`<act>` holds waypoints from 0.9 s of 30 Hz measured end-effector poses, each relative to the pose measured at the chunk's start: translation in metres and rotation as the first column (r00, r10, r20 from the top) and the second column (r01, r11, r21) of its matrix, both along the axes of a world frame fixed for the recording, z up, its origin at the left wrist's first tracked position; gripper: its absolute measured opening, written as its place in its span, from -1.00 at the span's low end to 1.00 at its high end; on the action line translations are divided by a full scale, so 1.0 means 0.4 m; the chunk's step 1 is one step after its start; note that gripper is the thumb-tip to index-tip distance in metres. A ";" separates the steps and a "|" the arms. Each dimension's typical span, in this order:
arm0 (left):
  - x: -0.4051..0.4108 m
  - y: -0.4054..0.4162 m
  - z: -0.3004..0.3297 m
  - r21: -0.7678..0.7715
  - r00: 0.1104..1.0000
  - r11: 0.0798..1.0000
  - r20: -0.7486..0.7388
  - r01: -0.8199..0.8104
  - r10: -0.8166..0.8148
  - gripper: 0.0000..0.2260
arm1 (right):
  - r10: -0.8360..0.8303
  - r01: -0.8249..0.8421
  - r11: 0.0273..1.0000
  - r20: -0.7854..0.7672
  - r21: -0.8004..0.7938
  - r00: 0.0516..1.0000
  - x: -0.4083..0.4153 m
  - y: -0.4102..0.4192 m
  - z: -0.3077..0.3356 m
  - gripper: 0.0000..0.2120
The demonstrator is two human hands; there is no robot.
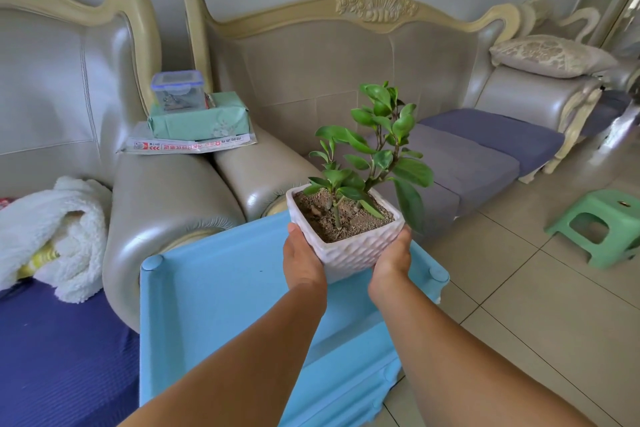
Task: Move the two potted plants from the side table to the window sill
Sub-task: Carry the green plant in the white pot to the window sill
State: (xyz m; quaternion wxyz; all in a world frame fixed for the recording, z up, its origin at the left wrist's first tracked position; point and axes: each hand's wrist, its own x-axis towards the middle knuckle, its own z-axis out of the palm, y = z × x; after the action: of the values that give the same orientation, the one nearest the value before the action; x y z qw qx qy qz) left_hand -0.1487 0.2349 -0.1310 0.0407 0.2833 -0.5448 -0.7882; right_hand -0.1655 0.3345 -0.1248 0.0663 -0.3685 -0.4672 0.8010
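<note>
A potted plant (349, 246) with glossy green leaves grows in a square white textured pot full of brown soil. It is held up in the air above the light blue side table (221, 288). My left hand (301, 260) grips the pot's left side and my right hand (393, 258) cups its right side. The blue tabletop shows nothing else on it. No second potted plant and no window sill are in view.
Two beige leather sofas (298, 69) stand behind the table, with a wrapped green package (201, 121) and a clear plastic box (178, 90) on their armrests. A white fleece blanket (59, 236) lies at left. A green plastic stool (599, 225) stands on the tiled floor at right.
</note>
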 end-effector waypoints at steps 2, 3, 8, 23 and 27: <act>-0.005 0.006 -0.001 0.049 1.000 0.999 0.000 -0.013 0.013 -0.51 | -0.008 0.008 1.000 0.009 -0.005 1.000 -0.004 -0.001 0.000 -0.33; -0.007 0.009 -0.002 0.068 1.000 0.998 -0.006 -0.016 0.017 -0.52 | -0.014 0.014 1.000 0.009 -0.012 1.000 -0.004 -0.003 -0.001 -0.33; -0.012 0.017 -0.008 0.188 0.999 0.982 -0.021 -0.032 0.036 -0.58 | -0.009 0.006 0.998 -0.060 -0.062 0.998 -0.010 -0.008 -0.007 -0.35; -0.009 0.018 0.026 0.266 0.988 0.960 -0.143 0.089 -0.053 -0.37 | -0.059 0.035 0.994 -0.229 -0.105 0.972 0.017 -0.009 0.000 -0.17; -0.008 0.018 0.027 0.294 0.985 0.948 -0.152 0.120 -0.077 -0.36 | -0.021 -0.002 0.996 -0.253 -0.090 0.967 0.019 0.006 0.010 -0.29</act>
State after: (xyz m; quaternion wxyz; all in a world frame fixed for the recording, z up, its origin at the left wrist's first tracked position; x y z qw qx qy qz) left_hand -0.1519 0.2423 -0.1201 -0.0047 0.2031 -0.4271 -0.8811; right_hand -0.1579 0.3370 -0.1207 0.1130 -0.2679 -0.4168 0.8612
